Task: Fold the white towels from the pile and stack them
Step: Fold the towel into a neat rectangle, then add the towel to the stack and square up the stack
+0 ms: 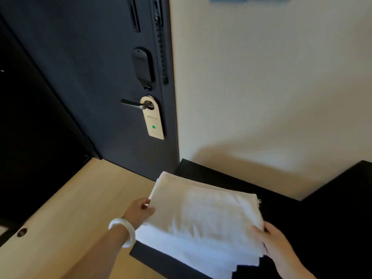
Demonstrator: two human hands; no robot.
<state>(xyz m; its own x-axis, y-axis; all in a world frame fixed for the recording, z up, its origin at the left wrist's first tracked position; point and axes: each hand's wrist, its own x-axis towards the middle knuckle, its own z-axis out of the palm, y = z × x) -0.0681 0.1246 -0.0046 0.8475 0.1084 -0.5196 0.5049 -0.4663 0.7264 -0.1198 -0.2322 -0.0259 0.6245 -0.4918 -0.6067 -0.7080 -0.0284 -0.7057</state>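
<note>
While the pale wall (271, 87) and the dark door (90, 77) fill most of what I can see from here, the work goes on low down, over a black top (332, 218) set beside a light wooden surface (70, 208). The folded white towel (201, 214) lies flat over the left part of the black top, above more white cloth (181, 252) whose edges show beneath it on the person's side. Whether it rests on that cloth or hangs just above it I cannot tell. The left hand (141, 212) pinches the towel's left edge, thumb on top and fingers tucked under. The right hand (275, 242) grips the near right corner the same way, so both are closed on it. To my eye it is light, soft and thick, apt to sag in the middle and to slip open along its layered edges, so it is best held at opposite edges with every layer caught together. A white bangle (122, 231) circles the left wrist, and a card tag (154, 121) hangs on the door handle (130, 103)
</note>
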